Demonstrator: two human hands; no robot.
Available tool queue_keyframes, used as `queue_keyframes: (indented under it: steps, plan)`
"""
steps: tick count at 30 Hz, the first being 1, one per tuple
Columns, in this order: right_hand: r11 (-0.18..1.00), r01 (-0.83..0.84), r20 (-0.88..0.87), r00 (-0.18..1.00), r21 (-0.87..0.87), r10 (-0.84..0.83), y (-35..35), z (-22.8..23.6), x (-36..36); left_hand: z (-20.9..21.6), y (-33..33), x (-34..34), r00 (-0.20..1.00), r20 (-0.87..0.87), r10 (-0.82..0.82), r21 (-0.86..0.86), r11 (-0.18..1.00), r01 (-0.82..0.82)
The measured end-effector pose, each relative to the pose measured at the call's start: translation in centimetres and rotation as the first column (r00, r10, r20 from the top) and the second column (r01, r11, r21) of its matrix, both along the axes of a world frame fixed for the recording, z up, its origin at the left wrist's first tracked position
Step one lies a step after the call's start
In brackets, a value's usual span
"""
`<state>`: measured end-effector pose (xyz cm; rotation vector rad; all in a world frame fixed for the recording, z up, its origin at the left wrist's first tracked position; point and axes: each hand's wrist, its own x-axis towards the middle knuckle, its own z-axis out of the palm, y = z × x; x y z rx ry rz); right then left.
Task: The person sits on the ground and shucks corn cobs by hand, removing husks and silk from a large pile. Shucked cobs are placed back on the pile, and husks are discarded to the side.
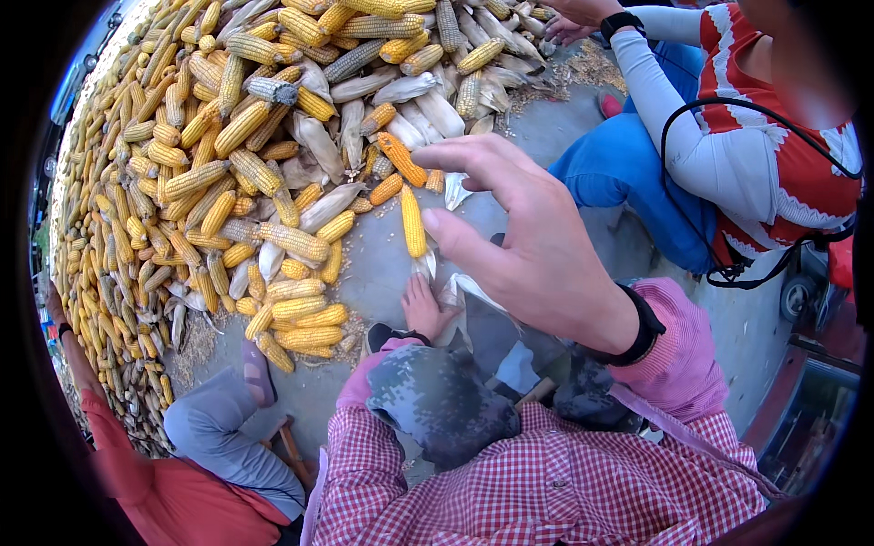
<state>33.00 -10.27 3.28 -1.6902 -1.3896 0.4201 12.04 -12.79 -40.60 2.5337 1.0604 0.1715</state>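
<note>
A yellow ear of corn points away from me, with pale husk at its near end. My left hand is at that husk end, back upward, its fingers closed on the ear's base; part of the grip is hidden. Pale husk strips hang beside the left hand. Much nearer the camera, my right hand is raised over the floor to the right of the ear. Its thumb and fingers are spread apart with nothing between them. An orange ear lies just beyond, close to the right fingertips.
A large heap of corn ears fills the left and far side, with dry husks among them. Several husked ears lie at its near edge. One person in red and white sits at right; another in red sits at lower left.
</note>
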Motion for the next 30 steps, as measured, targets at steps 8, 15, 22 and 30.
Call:
queue_keyframes:
  steps: [8, 15, 22, 30]
  plan:
    - [0.996, -0.008, -0.025, 1.0, 0.093, 0.01, -0.5, -0.1, -0.8, -2.1, 3.2, -1.1, 0.995, -0.096, 0.017, -0.317, 0.947, -0.046]
    - [0.999, -0.008, -0.058, 0.998, 0.044, 0.011, -1.8, 0.0, -0.9, 9.4, 6.4, -2.4, 0.993, 0.071, 0.094, -0.067, 0.994, -0.089]
    - [0.95, -0.217, 0.063, 0.97, -0.222, 0.237, -3.3, -1.5, -1.8, 25.9, 11.3, -2.0, 0.947, 0.114, -0.301, 0.204, 0.94, 0.274]
    - [0.95, -0.102, 0.557, 0.79, -0.294, 0.258, -7.4, -1.6, 0.8, 41.7, 6.3, 6.1, 0.839, 0.279, -0.466, 0.354, 0.862, 0.361]
